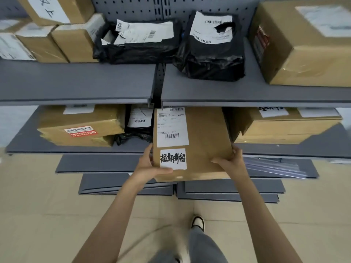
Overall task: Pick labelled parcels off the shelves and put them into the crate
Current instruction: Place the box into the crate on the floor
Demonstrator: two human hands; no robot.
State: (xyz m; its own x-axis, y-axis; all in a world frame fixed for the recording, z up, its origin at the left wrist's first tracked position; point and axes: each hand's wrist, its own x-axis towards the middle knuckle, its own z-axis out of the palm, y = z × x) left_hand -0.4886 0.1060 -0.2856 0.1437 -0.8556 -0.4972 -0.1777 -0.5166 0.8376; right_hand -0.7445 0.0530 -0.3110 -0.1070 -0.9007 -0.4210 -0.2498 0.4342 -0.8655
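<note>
at the front edge of the lower shelf (79, 149), left hand (150, 167) and right hand (230, 161) are gripping a flat brown parcel (207, 141), one on each near corner: thumbs are lying across its top face, fingers are curling under its sides. the parcel is sitting half out of the shelf, its near end overhanging the edge, its far end reaching back under the upper shelf (76, 86). it is carrying a printed barcode label (172, 128) and a white handwritten sticker (173, 158).

lower shelf, left of the parcel: a black bag (139, 128) just beside it, then a taped carton with a red sticker (80, 126). right: a wide flat carton (284, 128), close against the parcel's side.

upper shelf: small cartons (57, 40) at left, two black bags (210, 54) with torn labels in the middle, a large carton (307, 46) at right; a bare strip is running along its front.

below: grey panels (228, 188) are lying stacked on the floor, and a shoe (197, 222) is standing on open floor.
</note>
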